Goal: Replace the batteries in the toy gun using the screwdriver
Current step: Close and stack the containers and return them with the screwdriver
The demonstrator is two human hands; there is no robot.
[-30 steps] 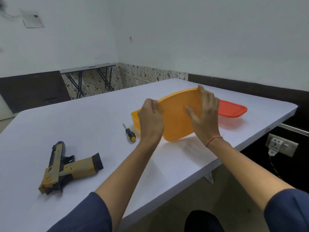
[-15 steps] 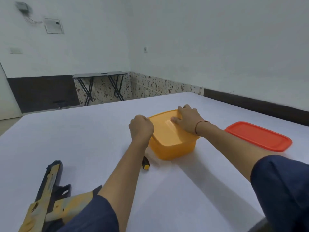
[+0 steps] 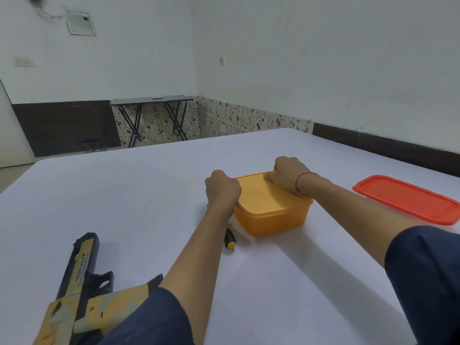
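Gun (image 3: 82,267) is lying at 7 o'clock on the table (image 3: 124,195), well apart from both your hands, its muzzle pointing toward 12 and its grip passing under your left sleeve (image 3: 149,319). You are working instead on the box (image 3: 271,221) at the centre. Your left hand (image 3: 222,189) is curling in a fist against the lid (image 3: 261,195) at its 9 o'clock edge; the fingertips are hidden, so whether they are pinching or only pressing cannot be told. Your right hand (image 3: 290,174) is curling over the rim at 1 o'clock, thumb lying on the lid.

Only the butt of the screwdriver (image 3: 229,239) is showing, just beside the box at 7 o'clock; your left forearm is hiding the shaft. A red lid (image 3: 408,199) is lying at 3 o'clock.

The gun is looking like hard moulded plastic: probably light, stiff and smooth rather than fragile. Taking it round the grip or across the slide seems safest, turning it to find the battery cover, which is not showing. The round screwdriver handle is likely to roll, so pinch it across the handle.
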